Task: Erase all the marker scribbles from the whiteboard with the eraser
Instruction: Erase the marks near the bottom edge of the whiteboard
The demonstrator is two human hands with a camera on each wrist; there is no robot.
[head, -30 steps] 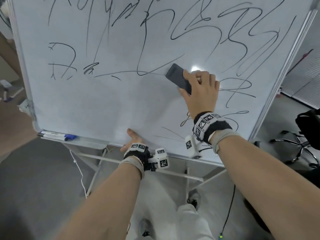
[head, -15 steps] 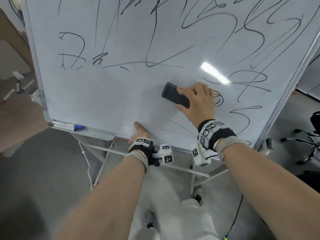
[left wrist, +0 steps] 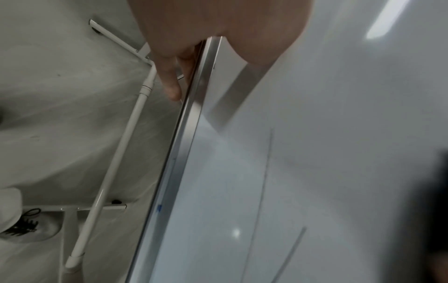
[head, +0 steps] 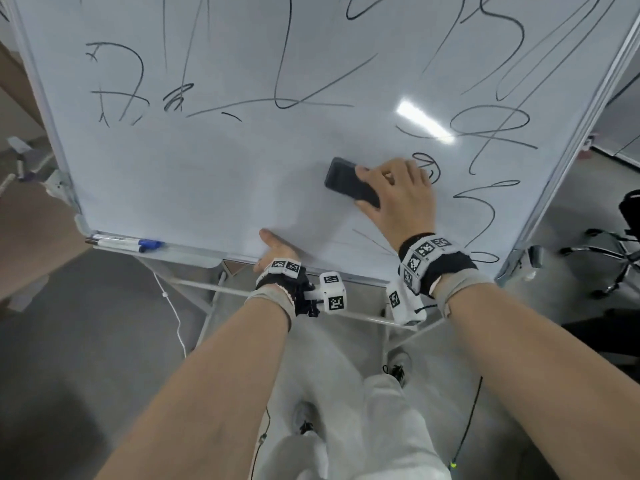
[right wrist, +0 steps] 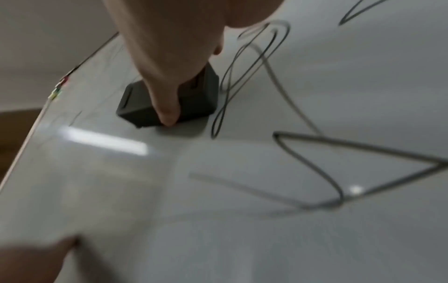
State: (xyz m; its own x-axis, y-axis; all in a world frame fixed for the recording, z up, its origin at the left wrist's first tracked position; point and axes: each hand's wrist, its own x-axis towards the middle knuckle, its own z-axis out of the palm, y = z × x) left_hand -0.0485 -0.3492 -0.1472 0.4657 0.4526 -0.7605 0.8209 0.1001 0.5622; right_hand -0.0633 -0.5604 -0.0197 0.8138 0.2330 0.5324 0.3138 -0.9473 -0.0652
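Black marker scribbles [head: 491, 133] cover the upper area and the right side of the whiteboard [head: 207, 174], which stands tilted on a white tubular stand [head: 363, 317]; the lower-left and lower-centre area of the board surface carries no strokes, and faint thin lines [head: 374, 242] lie near the bottom edge, just left of the right wrist. The dark grey eraser [head: 349, 185] lies flat against the board surface in its lower-right area, long axis angled down to the right. The right hand [head: 398, 192] grips the eraser: fingers curl over its upper edge and the thumb presses against its lower edge, as the right wrist view confirms with the thumb [right wrist: 167, 99] laid across the eraser body [right wrist: 194, 99]. A small looped scribble [head: 427, 166] sits directly right of the fingers, touching their outline. The left hand [head: 277, 251] holds the bottom frame of the board; in the left wrist view the thumb [left wrist: 254, 38] lies on the front face and the fingers [left wrist: 169, 76] reach behind the aluminium edge [left wrist: 194, 95]. A marker with a blue cap [head: 124, 243] rests in the pen tray [head: 194, 256] at the lower-left corner. A swivel chair base [head: 609, 258] stands on the grey floor to the right.
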